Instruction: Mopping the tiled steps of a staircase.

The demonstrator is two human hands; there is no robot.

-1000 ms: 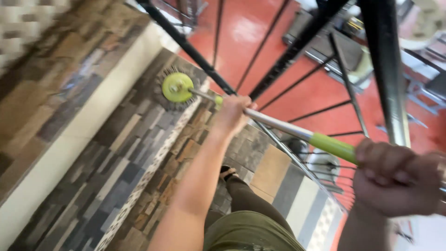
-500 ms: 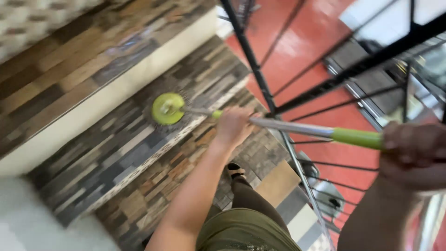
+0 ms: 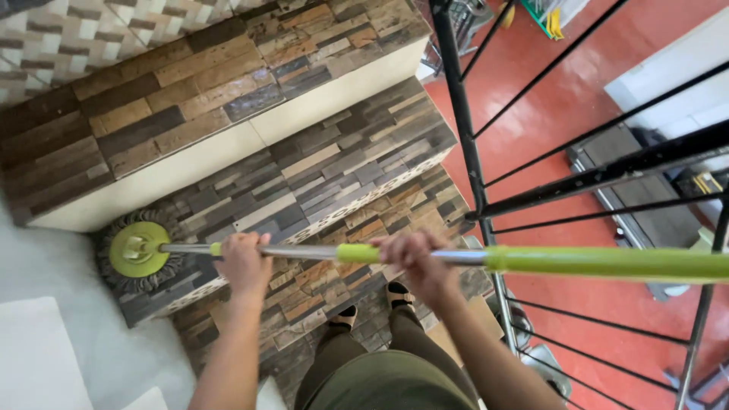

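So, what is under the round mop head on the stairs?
The mop head lies flat on a stair step tiled in brown and grey strips, at its left end near the white wall. The tile right beneath it is covered by the grey strands, so its state cannot be seen.

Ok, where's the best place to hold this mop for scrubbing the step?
Probably the mop pole, as now: left hand low on the metal section near the round green mop head, right hand by the green sleeve, both wrapping it from above. The pole lies nearly level across the tiled step.

Black metal railing (image 3: 465, 144), red floor (image 3: 577, 91), grey machine below (image 3: 645, 205)
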